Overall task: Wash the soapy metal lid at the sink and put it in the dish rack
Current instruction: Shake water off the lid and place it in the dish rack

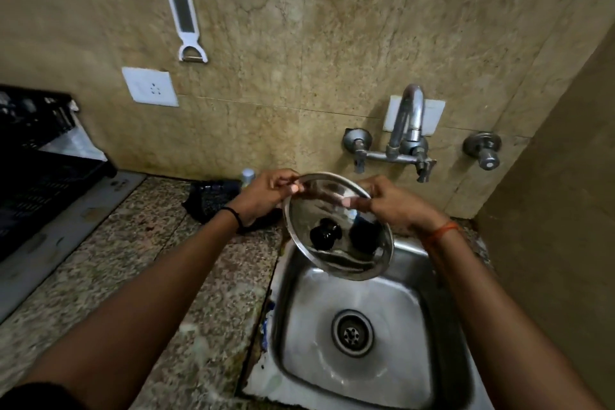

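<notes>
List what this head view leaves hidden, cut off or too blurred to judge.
- Dish rack: cut off by the left edge; its contents are dark and blurred.
- Metal lid: motion blur hides any soap left; only the knobbed face shows.
- Tap: no stream can be made out, so running or not is unclear.
- Dark object behind the left hand: partly hidden, unidentifiable.

The metal lid (336, 226) is shiny silver with a black knob (324, 235). The sink (299, 326) and tap (407, 130) are steel grey. The countertop (149, 276) is speckled granite, the wall (299, 43) mottled tan. The dish rack (36, 156) is black, the peeler (184, 17) white.
</notes>
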